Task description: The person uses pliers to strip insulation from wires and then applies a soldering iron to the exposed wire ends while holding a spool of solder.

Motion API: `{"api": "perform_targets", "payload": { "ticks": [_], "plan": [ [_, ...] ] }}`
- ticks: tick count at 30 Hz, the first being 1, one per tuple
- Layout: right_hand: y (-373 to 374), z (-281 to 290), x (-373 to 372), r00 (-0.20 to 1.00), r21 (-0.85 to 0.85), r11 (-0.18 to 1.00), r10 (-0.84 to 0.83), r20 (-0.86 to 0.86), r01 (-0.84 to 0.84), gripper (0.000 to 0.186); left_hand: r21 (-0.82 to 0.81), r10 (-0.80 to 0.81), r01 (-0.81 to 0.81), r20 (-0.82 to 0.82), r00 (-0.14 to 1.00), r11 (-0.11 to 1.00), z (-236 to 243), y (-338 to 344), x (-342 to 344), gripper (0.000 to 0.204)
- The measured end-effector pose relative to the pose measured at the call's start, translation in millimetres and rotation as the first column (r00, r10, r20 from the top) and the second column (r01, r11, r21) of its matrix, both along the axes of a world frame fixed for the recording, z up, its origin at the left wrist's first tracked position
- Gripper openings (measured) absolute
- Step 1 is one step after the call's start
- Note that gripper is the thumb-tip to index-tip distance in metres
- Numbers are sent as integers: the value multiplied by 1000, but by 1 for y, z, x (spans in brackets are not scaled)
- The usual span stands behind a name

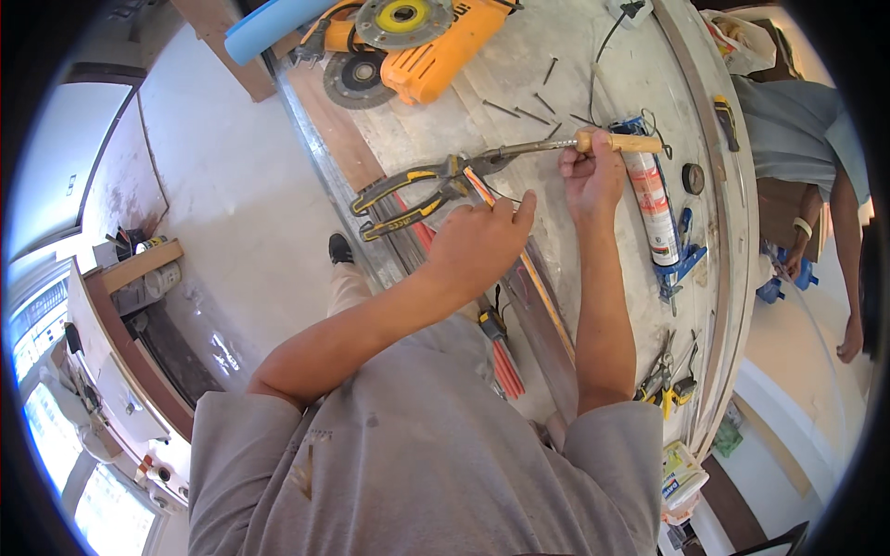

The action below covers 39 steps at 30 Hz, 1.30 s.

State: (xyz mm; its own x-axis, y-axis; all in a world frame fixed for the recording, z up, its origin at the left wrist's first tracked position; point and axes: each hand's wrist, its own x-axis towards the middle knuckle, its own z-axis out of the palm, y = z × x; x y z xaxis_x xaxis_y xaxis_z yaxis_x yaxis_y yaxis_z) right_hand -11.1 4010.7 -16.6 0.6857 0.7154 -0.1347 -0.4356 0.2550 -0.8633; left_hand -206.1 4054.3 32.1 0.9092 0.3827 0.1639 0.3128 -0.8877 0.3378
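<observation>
Head view looks down on a dusty workbench (pixel 519 83) with both of the person's forearms reaching up from the lower edge; the right hand (pixel 593 171) is closed around the pale wooden handle of a slim metal tool (pixel 556 145), whose long axis runs sideways from that fist out toward the left, its tip ending just above the left hand; the left hand (pixel 477 243) lies curled, fingers bent and pressed on a thin orange strip (pixel 538 278) that slants away below the hand, though whether it pinches or merely steadies the strip I cannot tell; black-and-yellow pliers (pixel 408 195) rest just left of that hand, handles pointing further left, their head near the tool's tip; the left hand is therefore the nearer one to both pliers and tip; right of the right hand a caulking gun (pixel 660 213) lies lengthwise, holding a tube of sealant; beyond both hands sit an orange angle grinder (pixel 426 46) and scattered dark nails (pixel 533 109); no open container shows contents I can read.
</observation>
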Motion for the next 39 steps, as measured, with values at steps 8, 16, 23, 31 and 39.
{"api": "perform_targets", "payload": {
  "ticks": [8,16,23,31,39],
  "plan": [
    [1,3,-4,998,-103,995,24,52,-19,20,-59,-53,55,26,998,997,-12,4,-7,33],
    [11,4,1,998,-60,998,-25,62,28,18,-55,-87,96,146,985,994,-19,11,-13,34],
    [11,6,-1,997,-99,994,-46,63,52,20,1,-93,96,288,953,995,-17,10,-14,31],
    [8,1,1,990,-115,993,-9,139,25,22,-24,-106,118,306,946,993,-26,10,-22,30],
    [10,1,0,989,-102,994,-10,150,25,23,-3,-126,134,306,943,991,-28,10,-24,30]
  ]
}}
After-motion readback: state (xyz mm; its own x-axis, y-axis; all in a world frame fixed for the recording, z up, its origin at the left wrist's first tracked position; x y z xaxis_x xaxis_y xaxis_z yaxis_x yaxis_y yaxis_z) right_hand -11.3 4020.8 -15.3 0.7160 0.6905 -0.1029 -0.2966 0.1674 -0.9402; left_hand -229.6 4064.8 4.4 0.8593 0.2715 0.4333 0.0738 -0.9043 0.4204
